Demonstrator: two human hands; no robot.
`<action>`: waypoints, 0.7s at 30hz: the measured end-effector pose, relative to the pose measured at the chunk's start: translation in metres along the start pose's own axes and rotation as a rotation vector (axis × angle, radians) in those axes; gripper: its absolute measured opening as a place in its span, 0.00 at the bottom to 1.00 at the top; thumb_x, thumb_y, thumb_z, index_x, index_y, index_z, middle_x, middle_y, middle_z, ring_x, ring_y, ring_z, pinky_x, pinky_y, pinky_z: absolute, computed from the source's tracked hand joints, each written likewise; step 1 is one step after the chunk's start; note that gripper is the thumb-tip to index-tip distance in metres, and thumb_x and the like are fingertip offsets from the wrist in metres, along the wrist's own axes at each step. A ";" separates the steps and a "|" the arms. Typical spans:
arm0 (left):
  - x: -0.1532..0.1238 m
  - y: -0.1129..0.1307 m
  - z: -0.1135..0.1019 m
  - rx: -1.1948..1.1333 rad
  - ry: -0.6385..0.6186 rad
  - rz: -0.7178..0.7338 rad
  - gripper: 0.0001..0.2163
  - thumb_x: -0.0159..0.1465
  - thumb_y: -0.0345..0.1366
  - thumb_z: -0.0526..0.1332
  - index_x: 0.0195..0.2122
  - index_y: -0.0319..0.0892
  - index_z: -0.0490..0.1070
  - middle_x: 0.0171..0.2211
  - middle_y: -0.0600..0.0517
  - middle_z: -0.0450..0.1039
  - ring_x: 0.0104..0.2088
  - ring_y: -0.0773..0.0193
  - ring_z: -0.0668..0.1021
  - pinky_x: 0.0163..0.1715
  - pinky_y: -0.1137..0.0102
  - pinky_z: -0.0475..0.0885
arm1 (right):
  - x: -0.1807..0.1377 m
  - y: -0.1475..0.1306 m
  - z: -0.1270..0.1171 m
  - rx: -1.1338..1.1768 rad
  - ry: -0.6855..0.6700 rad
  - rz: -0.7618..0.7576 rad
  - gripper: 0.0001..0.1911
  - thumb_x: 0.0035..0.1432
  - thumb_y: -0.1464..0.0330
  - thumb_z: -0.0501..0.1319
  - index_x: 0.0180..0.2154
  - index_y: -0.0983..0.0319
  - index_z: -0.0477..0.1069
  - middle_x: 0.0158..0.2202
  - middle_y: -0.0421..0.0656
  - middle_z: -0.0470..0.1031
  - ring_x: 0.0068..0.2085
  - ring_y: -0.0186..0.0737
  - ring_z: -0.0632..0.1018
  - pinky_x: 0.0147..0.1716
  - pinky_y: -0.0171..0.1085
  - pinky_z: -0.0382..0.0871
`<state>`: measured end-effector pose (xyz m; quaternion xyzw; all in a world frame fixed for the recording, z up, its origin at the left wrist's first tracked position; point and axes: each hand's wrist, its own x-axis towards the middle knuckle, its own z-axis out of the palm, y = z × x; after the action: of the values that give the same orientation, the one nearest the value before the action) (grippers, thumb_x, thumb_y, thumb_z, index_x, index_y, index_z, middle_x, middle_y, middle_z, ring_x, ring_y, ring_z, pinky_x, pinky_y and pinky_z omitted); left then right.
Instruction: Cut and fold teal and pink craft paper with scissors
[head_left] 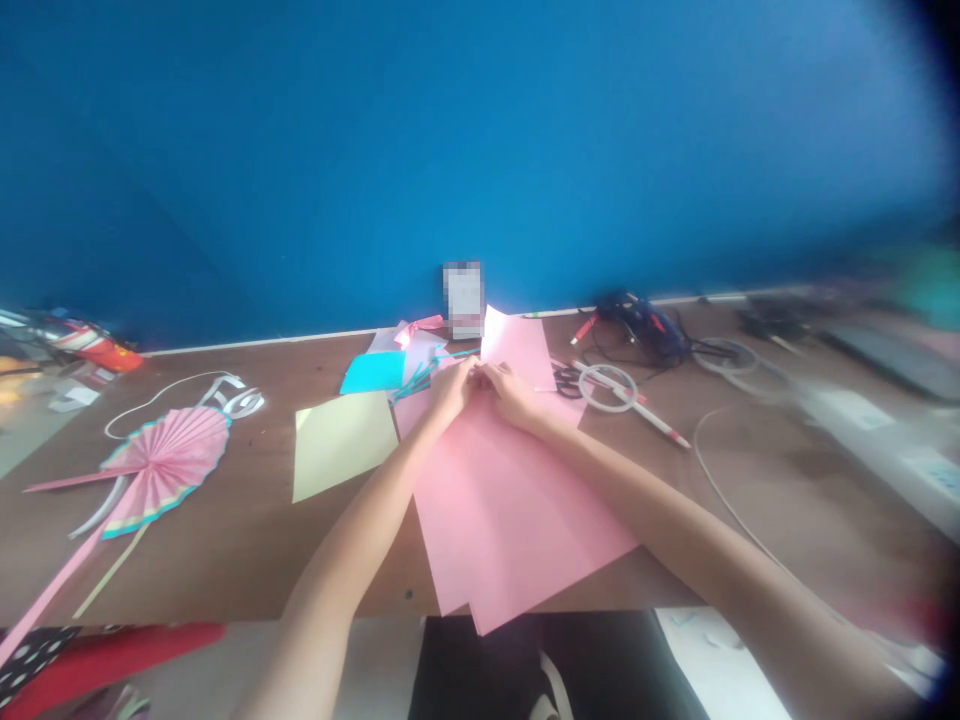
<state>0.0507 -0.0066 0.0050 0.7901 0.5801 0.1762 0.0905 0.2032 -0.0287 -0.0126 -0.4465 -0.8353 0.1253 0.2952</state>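
Observation:
Large sheets of pink paper [517, 520] lie on the brown table, one over another, with their near corners jutting past the front edge. At the upper part of the sheets my left hand [453, 388] and my right hand [511, 394] meet, fingertips bent together on the paper. Both hands look closed on its edge, though the fingertips are small and blurred. Beyond them a pink flap [517, 345] stands up from the table. A turquoise sheet [373, 373] and a pale yellow sheet [345, 445] rest left of my left hand.
A pleated pink paper fan [169, 465] with turquoise trim lies at the left. Scissors [600, 385], a white tape ring [626, 388] and a pen [660, 425] are right of the paper. Dark cables [637, 325] sit near the blue wall [480, 150]. A phone-like object [463, 300] stands behind.

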 end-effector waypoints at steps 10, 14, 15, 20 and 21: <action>0.001 0.001 -0.001 0.003 -0.023 -0.021 0.11 0.63 0.35 0.55 0.44 0.46 0.71 0.35 0.51 0.77 0.37 0.60 0.76 0.34 0.70 0.63 | 0.000 0.000 0.000 -0.005 0.001 0.017 0.29 0.44 0.85 0.47 0.49 0.64 0.65 0.38 0.49 0.71 0.42 0.46 0.68 0.40 0.40 0.66; 0.001 0.000 0.000 -0.002 -0.008 -0.003 0.11 0.63 0.35 0.55 0.45 0.47 0.71 0.35 0.51 0.77 0.37 0.60 0.76 0.33 0.70 0.63 | 0.001 0.001 0.000 0.012 0.010 0.028 0.27 0.43 0.84 0.48 0.46 0.64 0.66 0.37 0.48 0.70 0.41 0.45 0.69 0.39 0.39 0.66; 0.001 -0.001 0.000 -0.003 -0.004 0.001 0.11 0.63 0.35 0.55 0.45 0.47 0.71 0.35 0.51 0.77 0.37 0.60 0.76 0.34 0.70 0.63 | 0.001 0.001 0.000 0.012 0.007 0.027 0.27 0.43 0.84 0.48 0.46 0.64 0.66 0.37 0.48 0.70 0.41 0.45 0.69 0.39 0.39 0.66; 0.001 -0.002 0.002 -0.001 0.007 0.000 0.12 0.62 0.32 0.55 0.46 0.47 0.71 0.36 0.50 0.77 0.39 0.58 0.76 0.35 0.69 0.63 | -0.002 -0.005 -0.004 -0.035 -0.049 0.011 0.30 0.47 0.83 0.48 0.52 0.64 0.63 0.37 0.49 0.70 0.42 0.46 0.68 0.39 0.40 0.66; 0.001 -0.003 0.003 -0.002 0.012 0.006 0.12 0.62 0.32 0.55 0.45 0.47 0.71 0.37 0.50 0.77 0.39 0.58 0.76 0.35 0.69 0.63 | -0.002 -0.007 -0.004 -0.050 -0.053 0.006 0.30 0.48 0.83 0.48 0.53 0.64 0.62 0.37 0.49 0.70 0.42 0.47 0.68 0.40 0.41 0.66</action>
<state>0.0498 -0.0042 0.0019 0.7906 0.5781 0.1819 0.0873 0.2022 -0.0343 -0.0070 -0.4528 -0.8444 0.1168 0.2614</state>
